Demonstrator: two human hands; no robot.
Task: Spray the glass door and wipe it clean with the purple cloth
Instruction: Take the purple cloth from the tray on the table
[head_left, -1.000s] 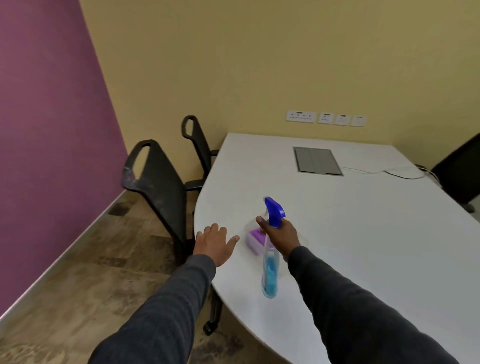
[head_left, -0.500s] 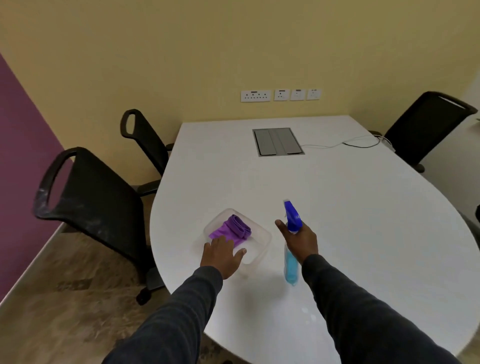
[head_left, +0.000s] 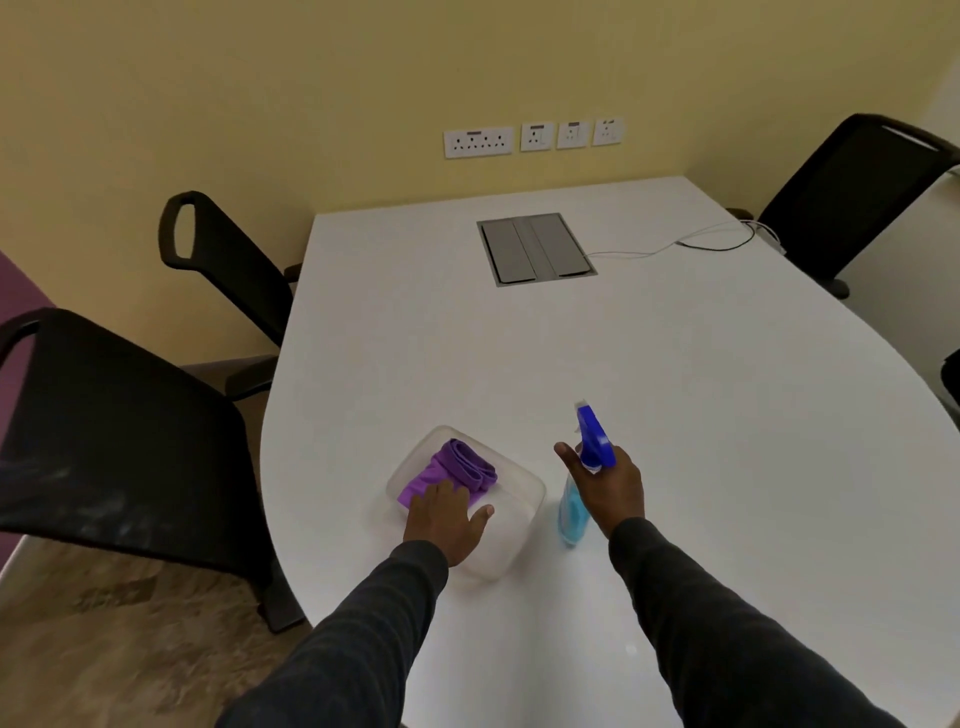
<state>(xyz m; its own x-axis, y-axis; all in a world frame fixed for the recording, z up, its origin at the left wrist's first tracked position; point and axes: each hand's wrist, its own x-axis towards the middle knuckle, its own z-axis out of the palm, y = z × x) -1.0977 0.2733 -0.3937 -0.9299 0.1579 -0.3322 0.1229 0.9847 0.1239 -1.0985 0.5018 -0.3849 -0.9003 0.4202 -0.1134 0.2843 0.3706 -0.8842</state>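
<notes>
A folded purple cloth lies in a clear plastic tray near the front of the white table. My left hand reaches into the tray, fingers spread, its fingertips resting on the near edge of the cloth. A spray bottle with a blue trigger head and pale blue liquid stands upright on the table just right of the tray. My right hand is wrapped around its neck. No glass door is in view.
Two black chairs stand along the table's left side and another black chair at the far right. A grey cable hatch sits in the tabletop with a cable running right. Wall sockets are on the yellow wall.
My left hand has moved forward into the tray, onto the purple cloth. My right hand keeps its hold on the bottle, which now stands right of the tray. My view has turned right.
</notes>
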